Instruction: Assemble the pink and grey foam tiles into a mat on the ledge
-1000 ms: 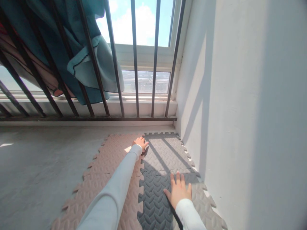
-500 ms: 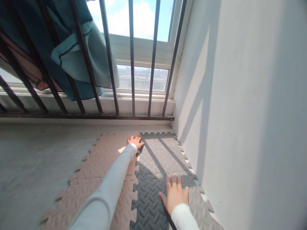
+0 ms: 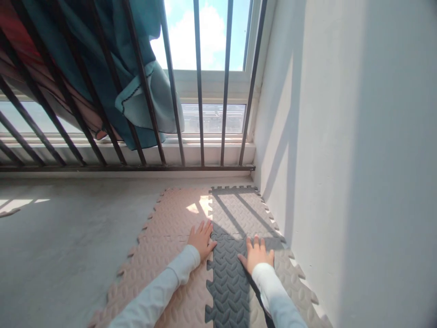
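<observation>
My left hand [image 3: 202, 240] lies open on the pink foam mat [image 3: 160, 264], its fingers spread by the seam with the grey foam mat [image 3: 228, 284]. Flat on the grey mat rests my right hand [image 3: 258, 255], open, fingers apart and pointing away from me. Both mats are textured tiles with jigsaw edges. Along the seam near my left hand, the pink and grey edges meet; nearer to me, dark notches still show between the teeth. Neither hand holds anything.
A dark metal railing [image 3: 164, 167] runs across the front, with a teal cloth [image 3: 136, 105] hanging behind its bars. A white wall [image 3: 327, 159] stands close on the right. Grey concrete floor [image 3: 68, 255] lies to the left, with a mat piece [image 3: 9, 212] at the far left edge.
My left hand has come back along the seam towards me, from the far tiles to the nearer ones. My right hand stays on the grey mat. The view has shifted left.
</observation>
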